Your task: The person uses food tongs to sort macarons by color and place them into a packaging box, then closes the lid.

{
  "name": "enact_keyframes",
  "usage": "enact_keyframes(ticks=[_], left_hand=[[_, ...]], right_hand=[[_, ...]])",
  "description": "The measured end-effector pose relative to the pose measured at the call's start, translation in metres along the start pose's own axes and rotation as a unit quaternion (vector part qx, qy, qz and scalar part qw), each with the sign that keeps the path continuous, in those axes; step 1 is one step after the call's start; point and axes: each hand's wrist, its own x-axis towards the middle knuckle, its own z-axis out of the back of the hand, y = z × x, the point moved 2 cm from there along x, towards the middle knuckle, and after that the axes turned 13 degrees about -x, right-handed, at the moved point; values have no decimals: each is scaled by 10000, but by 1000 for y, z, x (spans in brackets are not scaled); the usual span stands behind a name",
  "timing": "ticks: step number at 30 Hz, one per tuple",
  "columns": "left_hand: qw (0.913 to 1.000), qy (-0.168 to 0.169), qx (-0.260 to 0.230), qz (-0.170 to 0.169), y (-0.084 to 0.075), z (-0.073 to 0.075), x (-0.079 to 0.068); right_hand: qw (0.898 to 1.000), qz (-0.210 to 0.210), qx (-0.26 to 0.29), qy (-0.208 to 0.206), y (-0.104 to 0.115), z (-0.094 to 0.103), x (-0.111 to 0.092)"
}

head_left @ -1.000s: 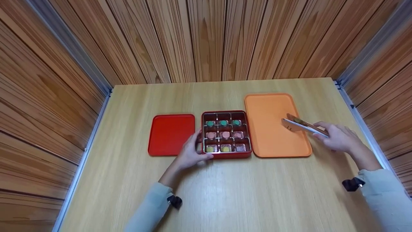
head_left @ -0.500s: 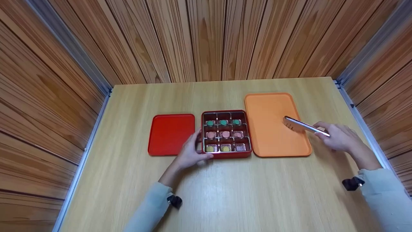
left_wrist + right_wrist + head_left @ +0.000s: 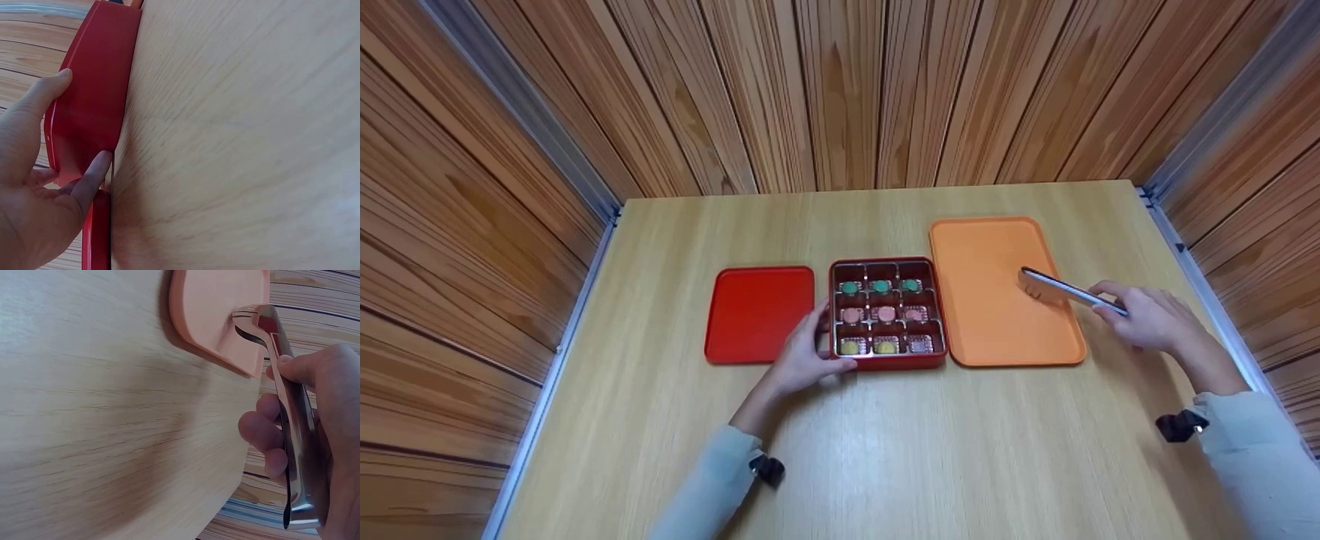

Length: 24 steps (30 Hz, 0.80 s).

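Note:
In the head view my left hand (image 3: pixel 801 360) grips the near left corner of a dark red box (image 3: pixel 889 364), thumb at its front rim and fingers along its left side. A clear divided liner fills the box. Green pieces (image 3: pixel 881 286) lie in its back row, pink pieces (image 3: pixel 886 313) in the middle and yellow pieces (image 3: pixel 886 346) in front; the front right compartment shows only liner. My right hand (image 3: pixel 1151 319) holds metal tongs (image 3: pixel 1072 291), their arms pressed together and tips over the orange tray (image 3: pixel 982 255). Nothing shows between the tips in the right wrist view (image 3: pixel 250 318).
A flat red lid (image 3: pixel 754 311) lies to the left of the box, close to my left hand. The tray stands against the box's right side. Wooden plank walls (image 3: pixel 840 97) bound the pale wooden table (image 3: pixel 885 450) at the back and sides.
One second ago the tongs' arms were spread over the tray; now they are together, and the tongs have turned slightly. My left hand and the box have stayed in place.

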Motion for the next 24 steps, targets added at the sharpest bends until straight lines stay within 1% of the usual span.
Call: enact_keyframes(ticks=[5,10,14,24], left_hand=[[10000,16,-48,-29,1,0,1],[10000,5,-69,-42,0,0,1],[10000,2,-57,-65,0,1,1],[10000,12,-70,-63,2,1,1]], right_hand=[[9998,46,15,-211,4,6,1],[9999,43,58,-153,8,6,3],[9997,115,23,-204,14,8,3],[9987,356,89,-359,37,16,2]])
